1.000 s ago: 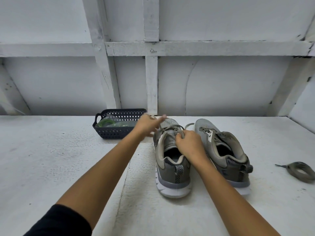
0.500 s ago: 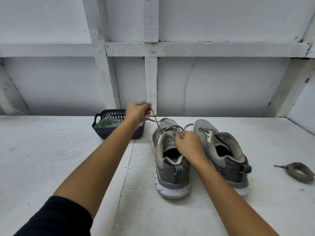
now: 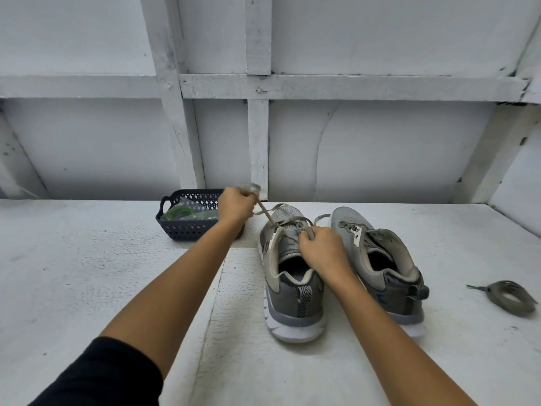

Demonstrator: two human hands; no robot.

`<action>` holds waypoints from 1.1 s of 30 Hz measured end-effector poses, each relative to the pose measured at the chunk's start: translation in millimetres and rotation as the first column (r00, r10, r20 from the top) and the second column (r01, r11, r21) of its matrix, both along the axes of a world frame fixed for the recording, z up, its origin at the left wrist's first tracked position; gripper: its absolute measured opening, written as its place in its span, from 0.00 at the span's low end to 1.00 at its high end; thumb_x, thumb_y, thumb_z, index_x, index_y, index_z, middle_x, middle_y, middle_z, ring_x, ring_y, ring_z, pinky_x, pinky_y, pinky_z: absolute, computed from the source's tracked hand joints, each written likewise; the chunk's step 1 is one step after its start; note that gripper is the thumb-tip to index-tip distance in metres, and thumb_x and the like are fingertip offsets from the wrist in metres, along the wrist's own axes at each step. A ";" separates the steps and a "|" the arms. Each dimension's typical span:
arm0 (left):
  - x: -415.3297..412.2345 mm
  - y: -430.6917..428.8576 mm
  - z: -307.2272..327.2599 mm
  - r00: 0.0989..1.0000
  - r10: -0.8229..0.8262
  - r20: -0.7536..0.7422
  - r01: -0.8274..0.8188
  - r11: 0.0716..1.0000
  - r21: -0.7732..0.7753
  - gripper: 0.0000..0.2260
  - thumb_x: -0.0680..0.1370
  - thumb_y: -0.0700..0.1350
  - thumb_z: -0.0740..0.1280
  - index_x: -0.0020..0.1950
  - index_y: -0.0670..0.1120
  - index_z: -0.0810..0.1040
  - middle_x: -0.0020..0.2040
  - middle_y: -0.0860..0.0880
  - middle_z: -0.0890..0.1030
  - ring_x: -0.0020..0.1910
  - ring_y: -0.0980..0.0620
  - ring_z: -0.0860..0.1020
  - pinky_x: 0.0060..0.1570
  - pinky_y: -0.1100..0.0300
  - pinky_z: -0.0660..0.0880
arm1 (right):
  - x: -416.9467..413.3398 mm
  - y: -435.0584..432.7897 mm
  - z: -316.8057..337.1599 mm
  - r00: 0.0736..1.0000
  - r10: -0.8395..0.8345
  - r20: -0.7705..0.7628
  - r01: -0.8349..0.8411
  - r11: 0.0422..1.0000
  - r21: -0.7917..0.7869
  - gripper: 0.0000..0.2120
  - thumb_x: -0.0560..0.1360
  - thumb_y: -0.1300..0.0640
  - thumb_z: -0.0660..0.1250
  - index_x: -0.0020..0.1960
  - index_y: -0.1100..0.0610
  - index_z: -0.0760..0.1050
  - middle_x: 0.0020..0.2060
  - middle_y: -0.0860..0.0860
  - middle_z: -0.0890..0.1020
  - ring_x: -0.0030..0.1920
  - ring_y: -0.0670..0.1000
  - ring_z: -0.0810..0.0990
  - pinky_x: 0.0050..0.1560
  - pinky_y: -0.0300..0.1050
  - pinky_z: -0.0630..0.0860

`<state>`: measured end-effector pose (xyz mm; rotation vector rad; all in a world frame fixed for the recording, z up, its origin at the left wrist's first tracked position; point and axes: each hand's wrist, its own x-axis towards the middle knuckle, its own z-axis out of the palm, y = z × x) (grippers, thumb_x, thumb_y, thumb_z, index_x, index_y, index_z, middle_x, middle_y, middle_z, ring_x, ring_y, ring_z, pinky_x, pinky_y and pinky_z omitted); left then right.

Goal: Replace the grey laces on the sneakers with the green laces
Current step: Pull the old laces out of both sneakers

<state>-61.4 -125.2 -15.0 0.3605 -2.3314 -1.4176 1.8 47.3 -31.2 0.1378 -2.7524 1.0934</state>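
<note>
Grip comes first: the left hand (image 3: 236,207) is curled tight round the free end of the grey lace (image 3: 265,213), holding it up and off to the left so the strand runs taut down to the eyelets, while the right hand (image 3: 320,250) has its fingers closed in a pinch on the same lace where it crosses the throat of the sneaker (image 3: 292,291), its wrist lying over the collar. To do this step well, I'd judge the pull should follow the line of the eyelet rather than cut across it. The pinching hand should feed slack one crossing at a time and steady the shoe, so that it neither skids on the table (image 3: 87,273) nor has the lace tip snag. Just beside it on the right stands the second sneaker (image 3: 380,259), whose eyelets look bare, and well off to the right lies a coiled lace (image 3: 510,297), grey, flat on the surface. Behind the left hand, near the back wall, sits a dark perforated basket (image 3: 187,232). In it are the green laces (image 3: 179,213), bundled in what looks like clear wrapping and not yet taken out. Whether anything else lies under them cannot be told from here.
</note>
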 end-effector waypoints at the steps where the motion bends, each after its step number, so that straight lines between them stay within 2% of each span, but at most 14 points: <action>1: -2.4 -4.1 2.5 0.999 0.046 -0.020 -0.046 0.999 0.015 0.08 0.76 0.43 0.68 0.44 0.40 0.84 0.36 0.42 0.81 0.35 0.47 0.78 0.48 0.46 0.80 | -0.1 0.5 -0.1 1.000 -0.001 0.001 0.001 1.000 0.000 0.16 0.76 0.59 0.57 0.30 0.57 0.64 0.34 0.55 0.73 0.40 0.57 0.71 0.40 0.45 0.65; 3: -4.1 -7.3 3.5 0.997 0.066 -0.028 -0.065 0.997 0.030 0.11 0.77 0.46 0.68 0.41 0.39 0.83 0.34 0.42 0.80 0.34 0.47 0.77 0.48 0.45 0.79 | 0.0 0.9 -0.3 1.000 0.000 0.001 0.000 1.000 -0.001 0.17 0.76 0.60 0.57 0.29 0.57 0.63 0.31 0.53 0.71 0.39 0.57 0.70 0.39 0.45 0.64; 5: 1.5 -2.3 1.0 0.999 -0.011 0.049 0.008 0.998 0.059 0.14 0.76 0.50 0.68 0.37 0.40 0.80 0.32 0.44 0.77 0.31 0.47 0.75 0.46 0.47 0.80 | 0.0 0.9 -0.5 1.000 0.003 0.003 -0.003 1.000 -0.005 0.17 0.76 0.60 0.57 0.29 0.57 0.62 0.29 0.51 0.69 0.39 0.56 0.69 0.39 0.45 0.64; 7: 10.4 7.4 -5.4 0.977 -0.104 0.186 0.112 0.993 -0.035 0.16 0.75 0.52 0.69 0.36 0.40 0.79 0.33 0.44 0.78 0.30 0.49 0.74 0.39 0.52 0.79 | -0.5 0.8 -0.8 1.000 0.002 0.001 -0.002 1.000 -0.011 0.17 0.76 0.60 0.57 0.28 0.56 0.62 0.29 0.51 0.69 0.39 0.56 0.69 0.39 0.45 0.63; 9: 16.4 17.0 -12.4 0.956 -0.161 0.243 0.199 0.970 -0.139 0.14 0.75 0.49 0.70 0.39 0.39 0.82 0.37 0.42 0.82 0.32 0.49 0.76 0.39 0.54 0.79 | -1.3 0.4 -1.4 1.000 -0.001 -0.008 0.001 1.000 -0.009 0.17 0.76 0.60 0.57 0.28 0.56 0.61 0.31 0.53 0.70 0.39 0.56 0.69 0.39 0.44 0.62; 13: 21.4 29.9 -17.4 0.972 -0.158 0.177 0.199 0.947 -0.251 0.08 0.75 0.43 0.69 0.41 0.39 0.84 0.40 0.43 0.84 0.35 0.50 0.77 0.42 0.58 0.76 | -2.5 -0.2 -2.4 1.000 -0.011 -0.017 0.011 1.000 -0.002 0.17 0.76 0.59 0.58 0.28 0.54 0.62 0.39 0.59 0.77 0.41 0.56 0.69 0.41 0.44 0.63; 17: 19.8 27.8 -13.2 0.988 -0.106 0.112 0.134 0.950 -0.283 0.08 0.77 0.42 0.68 0.44 0.38 0.84 0.41 0.42 0.83 0.40 0.47 0.79 0.43 0.60 0.74 | -2.5 0.5 -2.7 1.000 -0.002 -0.016 0.002 1.000 0.006 0.17 0.76 0.60 0.57 0.28 0.55 0.61 0.36 0.58 0.74 0.40 0.56 0.69 0.40 0.44 0.63; 21: 13.8 17.1 4.3 0.997 0.040 -0.072 -0.053 0.983 -0.177 0.10 0.79 0.42 0.65 0.51 0.37 0.83 0.52 0.42 0.83 0.40 0.49 0.79 0.43 0.59 0.75 | -2.2 1.6 -2.8 1.000 0.007 -0.003 -0.007 1.000 -0.008 0.17 0.76 0.60 0.57 0.29 0.56 0.62 0.29 0.51 0.69 0.39 0.56 0.69 0.39 0.44 0.62; 23: 9.0 8.5 16.2 0.984 0.120 -0.134 -0.136 0.984 -0.111 0.11 0.79 0.43 0.65 0.50 0.37 0.83 0.52 0.42 0.83 0.43 0.48 0.80 0.46 0.60 0.75 | -2.9 2.1 -3.5 1.000 0.012 0.009 -0.012 1.000 -0.002 0.17 0.76 0.60 0.57 0.29 0.56 0.63 0.29 0.51 0.69 0.39 0.56 0.70 0.39 0.44 0.63; 25: 6.4 1.5 24.9 0.982 0.115 -0.152 -0.123 0.991 -0.043 0.10 0.78 0.42 0.66 0.47 0.36 0.83 0.48 0.41 0.84 0.42 0.45 0.81 0.47 0.54 0.79 | -2.8 1.8 -2.5 0.999 0.030 0.010 -0.030 0.999 0.012 0.17 0.77 0.58 0.57 0.29 0.57 0.64 0.30 0.52 0.70 0.40 0.57 0.71 0.39 0.44 0.64; 28: 17.0 5.7 23.7 1.000 0.013 -0.011 -0.014 0.993 -0.120 0.11 0.78 0.43 0.65 0.43 0.36 0.83 0.36 0.44 0.81 0.29 0.51 0.76 0.40 0.58 0.78 | -5.9 0.7 11.0 0.994 0.057 0.092 -0.053 0.998 -0.042 0.22 0.81 0.47 0.53 0.35 0.58 0.73 0.38 0.57 0.78 0.48 0.59 0.77 0.46 0.46 0.69; 30: 26.6 14.2 10.3 0.987 -0.085 0.138 0.099 0.990 -0.100 0.12 0.78 0.44 0.64 0.44 0.37 0.82 0.36 0.44 0.79 0.30 0.52 0.74 0.43 0.55 0.78 | -22.1 1.3 19.8 0.984 0.023 0.175 -0.005 0.994 -0.105 0.26 0.81 0.45 0.50 0.51 0.65 0.78 0.53 0.63 0.79 0.57 0.61 0.76 0.56 0.48 0.71; 31: 32.5 19.0 3.7 0.971 -0.133 0.199 0.147 0.987 -0.060 0.12 0.79 0.45 0.64 0.41 0.39 0.81 0.36 0.44 0.78 0.32 0.50 0.74 0.46 0.51 0.78 | -32.4 2.2 22.9 0.978 0.018 0.206 0.007 0.993 -0.121 0.24 0.80 0.48 0.52 0.55 0.66 0.77 0.56 0.64 0.79 0.58 0.62 0.77 0.58 0.50 0.72; 33: 43.2 27.9 -9.5 0.950 -0.172 0.262 0.185 0.982 -0.024 0.16 0.79 0.46 0.63 0.33 0.42 0.75 0.32 0.44 0.75 0.33 0.48 0.73 0.45 0.51 0.78 | -49.7 4.0 27.2 0.972 0.026 0.233 -0.007 0.997 -0.081 0.15 0.77 0.57 0.58 0.47 0.68 0.77 0.47 0.64 0.81 0.48 0.61 0.81 0.49 0.51 0.79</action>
